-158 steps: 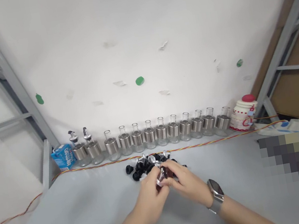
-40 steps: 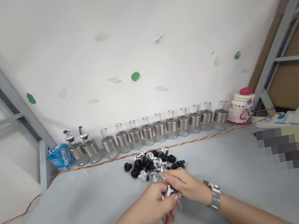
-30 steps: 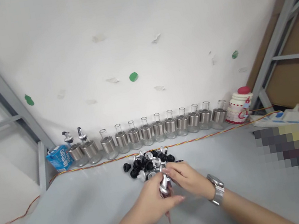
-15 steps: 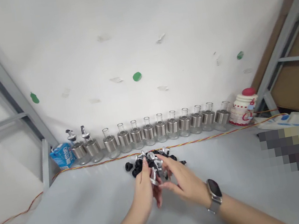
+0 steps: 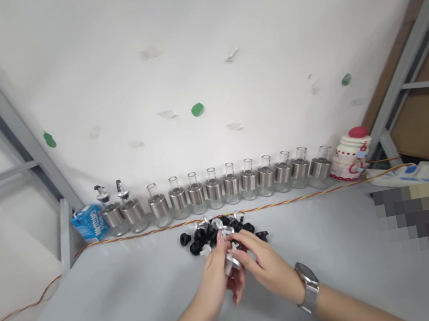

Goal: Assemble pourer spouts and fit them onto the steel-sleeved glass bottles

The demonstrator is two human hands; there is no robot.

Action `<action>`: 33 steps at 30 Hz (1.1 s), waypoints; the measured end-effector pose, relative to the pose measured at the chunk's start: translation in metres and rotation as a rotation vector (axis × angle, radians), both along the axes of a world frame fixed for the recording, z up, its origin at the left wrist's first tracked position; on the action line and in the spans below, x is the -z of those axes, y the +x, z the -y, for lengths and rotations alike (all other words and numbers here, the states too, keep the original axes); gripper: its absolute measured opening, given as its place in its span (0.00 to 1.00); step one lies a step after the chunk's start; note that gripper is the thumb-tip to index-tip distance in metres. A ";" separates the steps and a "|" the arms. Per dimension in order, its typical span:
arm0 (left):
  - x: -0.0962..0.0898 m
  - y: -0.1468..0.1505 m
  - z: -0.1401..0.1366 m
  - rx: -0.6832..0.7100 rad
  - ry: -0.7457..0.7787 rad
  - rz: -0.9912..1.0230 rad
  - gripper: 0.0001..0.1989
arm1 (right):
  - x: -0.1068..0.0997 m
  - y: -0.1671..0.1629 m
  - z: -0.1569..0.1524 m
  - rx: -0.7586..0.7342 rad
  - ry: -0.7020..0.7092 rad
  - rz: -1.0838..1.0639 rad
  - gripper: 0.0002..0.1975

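My left hand [image 5: 215, 276] is closed around a silver pourer cap [image 5: 232, 262], its thumb on top and its other fingers curled underneath. From the right, my right hand [image 5: 273, 269] pinches at the same cap with thumb and forefinger; a watch is on that wrist. Small details of the cap are hidden by the fingers. Right behind both hands lies a loose pile of black stoppers [image 5: 200, 235], mixed with silver and clear pourer parts [image 5: 205, 250].
Along the wall stands a row of glass bottles [image 5: 214, 189] with steel sleeves. Two bottles [image 5: 132, 212] at the left carry pourer tops. A blue carton [image 5: 90, 224] and a white-and-red jar [image 5: 350, 156] flank them. A twisted wire [image 5: 288, 200] crosses the grey table [image 5: 139, 295].
Both hands have shifted slightly right and toward me, away from the pile. My right thumb and fingers have closed in on the silver cap, which has turned.
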State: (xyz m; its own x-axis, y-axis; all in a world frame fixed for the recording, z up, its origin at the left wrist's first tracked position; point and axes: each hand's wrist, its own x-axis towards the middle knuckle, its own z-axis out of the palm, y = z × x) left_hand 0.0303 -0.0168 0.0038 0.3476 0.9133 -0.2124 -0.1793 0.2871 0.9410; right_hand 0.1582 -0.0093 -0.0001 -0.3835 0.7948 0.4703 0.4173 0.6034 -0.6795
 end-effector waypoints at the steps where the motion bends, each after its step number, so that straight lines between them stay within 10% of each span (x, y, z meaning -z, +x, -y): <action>1: -0.001 -0.002 -0.001 0.060 0.011 0.013 0.29 | 0.001 0.001 -0.002 0.002 0.003 0.002 0.09; 10: -0.028 -0.031 -0.004 0.578 0.010 0.008 0.17 | -0.002 0.015 -0.007 -0.042 0.205 0.346 0.12; 16: -0.005 -0.014 0.003 0.436 -0.004 -0.174 0.07 | 0.006 0.007 -0.009 -0.048 0.389 0.627 0.14; 33: 0.016 0.003 0.001 0.075 -0.021 -0.288 0.03 | 0.014 0.005 -0.013 0.027 0.431 0.558 0.14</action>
